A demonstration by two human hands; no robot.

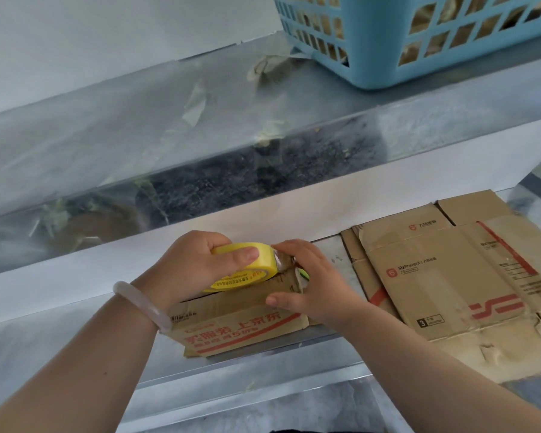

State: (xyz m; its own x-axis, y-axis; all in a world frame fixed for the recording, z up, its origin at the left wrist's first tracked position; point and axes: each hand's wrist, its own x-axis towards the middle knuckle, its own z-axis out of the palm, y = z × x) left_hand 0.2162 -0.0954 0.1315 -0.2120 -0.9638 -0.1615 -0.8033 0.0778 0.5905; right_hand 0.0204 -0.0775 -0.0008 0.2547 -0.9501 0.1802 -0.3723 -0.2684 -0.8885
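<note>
A small brown cardboard box (241, 326) with red printing sits on the metal work surface (294, 364) in front of me. My left hand (188, 264), with a pale bangle on its wrist, grips a yellow roll of tape (247, 270) held on top of the box. My right hand (313, 282) rests on the box's right end, fingers spread over the top and thumb against the near side. A short stretch of clear tape runs from the roll to the box's right edge under my right fingers.
Several flattened cardboard boxes (450, 276) lie to the right on the same surface. A raised white ledge (200, 226) runs behind the box. On the metal shelf (200, 126) above stands a blue plastic basket (403, 35).
</note>
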